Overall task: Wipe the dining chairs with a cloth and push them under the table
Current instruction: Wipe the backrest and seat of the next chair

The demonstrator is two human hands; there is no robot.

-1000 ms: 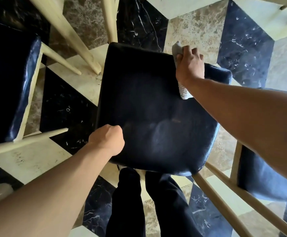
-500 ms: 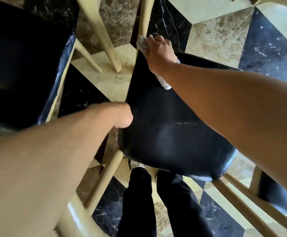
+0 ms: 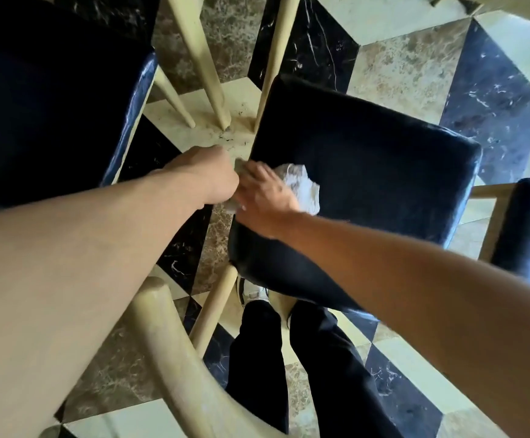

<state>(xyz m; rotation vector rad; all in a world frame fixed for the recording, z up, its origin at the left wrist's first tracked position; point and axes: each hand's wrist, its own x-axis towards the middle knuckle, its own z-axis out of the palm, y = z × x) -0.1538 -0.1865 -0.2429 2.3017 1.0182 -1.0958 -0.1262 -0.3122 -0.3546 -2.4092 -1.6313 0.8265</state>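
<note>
- Presently, the right hand [image 3: 265, 192] presses a crumpled white cloth [image 3: 301, 186], soft and light, onto the glossy black padded chair seat [image 3: 368, 172], at nine o'clock.
- Left hand [image 3: 205, 177], fingers clenched, apparently grips that edge.
- Seat likely slippery; hold the pale wooden frame [image 3: 216, 303].

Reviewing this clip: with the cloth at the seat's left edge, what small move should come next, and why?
Probably sweep the cloth rightward across the dark seat. The right hand presses it at the seat's left edge, beside the left hand, whose grip is hidden from view, while the wide stretch of seat to the right lies uncovered by the cloth.
</note>
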